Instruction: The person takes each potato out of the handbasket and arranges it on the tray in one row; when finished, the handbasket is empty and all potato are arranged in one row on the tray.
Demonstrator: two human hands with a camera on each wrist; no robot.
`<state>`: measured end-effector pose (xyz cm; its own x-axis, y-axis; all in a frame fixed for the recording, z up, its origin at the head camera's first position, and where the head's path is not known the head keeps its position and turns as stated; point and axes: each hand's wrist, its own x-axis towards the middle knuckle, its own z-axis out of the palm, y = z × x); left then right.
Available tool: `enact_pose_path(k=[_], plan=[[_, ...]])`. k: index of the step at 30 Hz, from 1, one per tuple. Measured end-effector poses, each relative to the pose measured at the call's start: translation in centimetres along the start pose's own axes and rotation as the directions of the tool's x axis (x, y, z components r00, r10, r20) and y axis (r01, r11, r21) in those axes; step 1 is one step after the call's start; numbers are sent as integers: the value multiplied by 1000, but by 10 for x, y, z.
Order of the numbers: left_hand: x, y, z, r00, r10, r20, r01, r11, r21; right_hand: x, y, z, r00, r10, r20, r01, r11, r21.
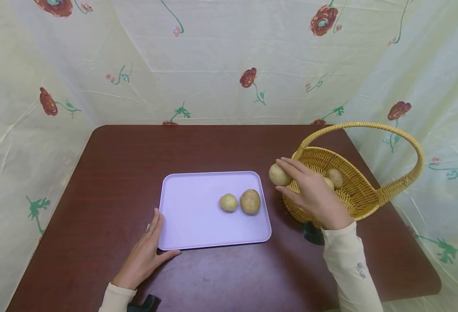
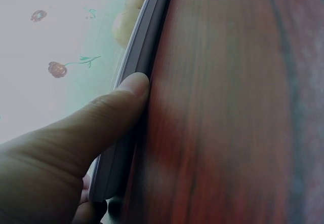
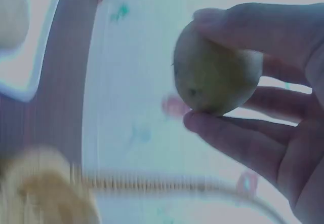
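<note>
My right hand (image 1: pixel 310 190) holds a potato (image 1: pixel 278 175) between thumb and fingers, in the air between the lilac tray (image 1: pixel 197 216) and the wicker basket (image 1: pixel 353 190). The right wrist view shows the same potato (image 3: pixel 215 69) pinched by the fingers (image 3: pixel 243 143). Two potatoes (image 1: pixel 229 202) (image 1: pixel 250 201) lie side by side on the right part of the tray. At least two more potatoes (image 1: pixel 335 177) sit inside the basket. My left hand (image 1: pixel 147 253) rests flat on the table, touching the tray's near-left corner; the thumb (image 2: pixel 109 112) presses against the tray rim (image 2: pixel 147 36).
The dark brown table (image 1: pixel 108 173) stands in a booth of pale flowered cloth (image 1: pixel 213 65) at back and sides. The basket's tall arched handle (image 1: pixel 400 134) rises over the right side of the table.
</note>
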<state>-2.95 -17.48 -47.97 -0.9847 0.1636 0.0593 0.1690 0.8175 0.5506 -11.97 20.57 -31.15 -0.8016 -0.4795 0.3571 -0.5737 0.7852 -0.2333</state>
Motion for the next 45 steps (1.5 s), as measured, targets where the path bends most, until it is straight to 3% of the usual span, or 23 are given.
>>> enact_pose_path(k=[4, 8, 16, 23, 28, 34, 45], plan=[[0, 0, -1, 1000, -12, 17, 12, 1000, 1, 19, -23, 20, 993, -118, 10, 117, 990, 83], [0, 1, -1, 1000, -17, 22, 17, 1000, 3, 36, -42, 50, 976, -201, 85, 190, 975, 118], [0, 0, -1, 1000, -15, 21, 15, 1000, 2, 57, -62, 117, 904, -280, 323, 264, 960, 94], [0, -1, 0, 1000, -11, 16, 11, 1000, -3, 56, -65, 150, 858, -342, 383, 346, 936, 60], [-1, -1, 1, 1000, -11, 10, 11, 1000, -3, 52, -64, 159, 854, -321, 409, 322, 944, 69], [0, 0, 1, 999, -25, 25, 25, 1000, -11, 50, -63, 162, 866, -293, 406, 284, 955, 83], [0, 0, 0, 1000, -20, 15, 20, 1000, -12, 48, -63, 164, 865, -288, 411, 288, 956, 64]])
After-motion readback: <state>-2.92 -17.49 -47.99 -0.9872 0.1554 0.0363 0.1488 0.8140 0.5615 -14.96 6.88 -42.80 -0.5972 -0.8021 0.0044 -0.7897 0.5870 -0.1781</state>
